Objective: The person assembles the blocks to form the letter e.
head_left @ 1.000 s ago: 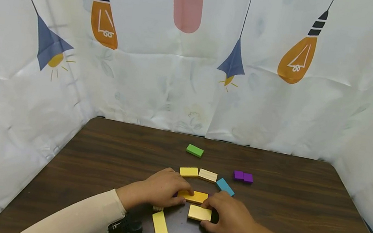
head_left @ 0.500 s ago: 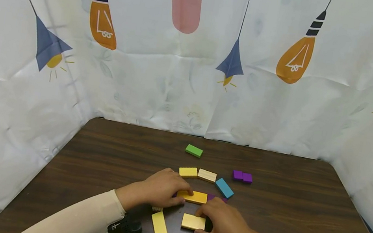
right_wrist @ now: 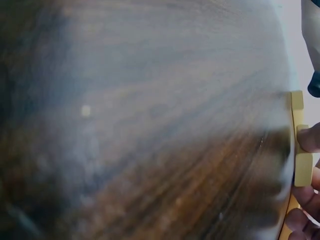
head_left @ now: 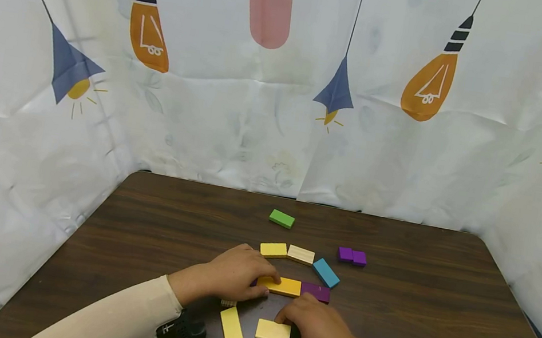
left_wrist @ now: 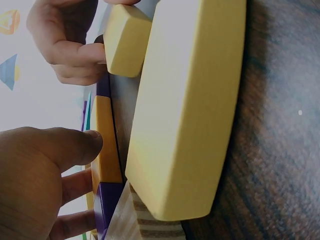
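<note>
My left hand (head_left: 235, 274) holds an orange block (head_left: 289, 287), thumb in front and fingers behind, in a row between a purple block (head_left: 316, 292) on the right and another purple block (left_wrist: 107, 205) on the left. Near the front, my right hand (head_left: 318, 333) pinches a pale yellow block (head_left: 273, 331) lying flat at the table, thumb on its near side and fingers on its far side. A second pale yellow block (head_left: 232, 328) lies slanted to the left of it. Behind that sits a striped wooden block (head_left: 228, 303), mostly hidden by my left hand in the head view.
Beyond the row, a yellow block (head_left: 273, 250), a plain wooden block (head_left: 300, 254) and a blue block (head_left: 326, 272) form a curve. Farther off lie a green block (head_left: 282, 219) and two purple blocks (head_left: 352, 256). A printed curtain (head_left: 214, 126) borders the dark table (head_left: 182, 208).
My right hand has drawn the pale yellow block toward me and slightly left, uncovering the right purple block. The left hand stays where it was.
</note>
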A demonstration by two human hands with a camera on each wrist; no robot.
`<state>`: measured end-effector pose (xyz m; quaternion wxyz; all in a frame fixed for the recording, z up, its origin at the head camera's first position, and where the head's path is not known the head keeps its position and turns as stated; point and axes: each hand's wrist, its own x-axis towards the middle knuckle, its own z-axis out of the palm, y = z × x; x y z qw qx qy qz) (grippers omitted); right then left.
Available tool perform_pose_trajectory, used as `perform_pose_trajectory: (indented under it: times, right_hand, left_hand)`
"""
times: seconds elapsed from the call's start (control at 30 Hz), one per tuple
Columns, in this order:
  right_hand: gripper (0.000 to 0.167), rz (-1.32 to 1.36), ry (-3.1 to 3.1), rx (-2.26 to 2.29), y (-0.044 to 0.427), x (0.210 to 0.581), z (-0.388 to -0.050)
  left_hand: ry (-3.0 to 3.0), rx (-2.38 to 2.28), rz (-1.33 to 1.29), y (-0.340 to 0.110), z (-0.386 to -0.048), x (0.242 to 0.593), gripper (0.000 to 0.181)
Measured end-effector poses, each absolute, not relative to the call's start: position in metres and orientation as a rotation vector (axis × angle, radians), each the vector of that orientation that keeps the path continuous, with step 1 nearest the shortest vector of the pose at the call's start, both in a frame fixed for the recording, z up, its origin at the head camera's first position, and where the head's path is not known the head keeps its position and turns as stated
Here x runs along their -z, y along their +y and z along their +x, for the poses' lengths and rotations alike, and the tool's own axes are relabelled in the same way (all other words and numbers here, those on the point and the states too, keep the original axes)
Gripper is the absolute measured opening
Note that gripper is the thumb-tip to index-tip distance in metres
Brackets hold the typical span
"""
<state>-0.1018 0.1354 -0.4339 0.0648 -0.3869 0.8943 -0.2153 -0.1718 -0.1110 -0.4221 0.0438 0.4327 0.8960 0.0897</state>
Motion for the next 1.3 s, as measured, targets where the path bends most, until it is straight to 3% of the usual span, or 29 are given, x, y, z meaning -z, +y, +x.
perform_pose_trajectory:
  times: [1.3]
  right_hand:
    - [0.031,-1.369,2.578,0.666,0.125,0.444,-0.090]
  left_hand:
    - [2.744,-0.282,1.322,-0.112,-0.171,0.422,0.026]
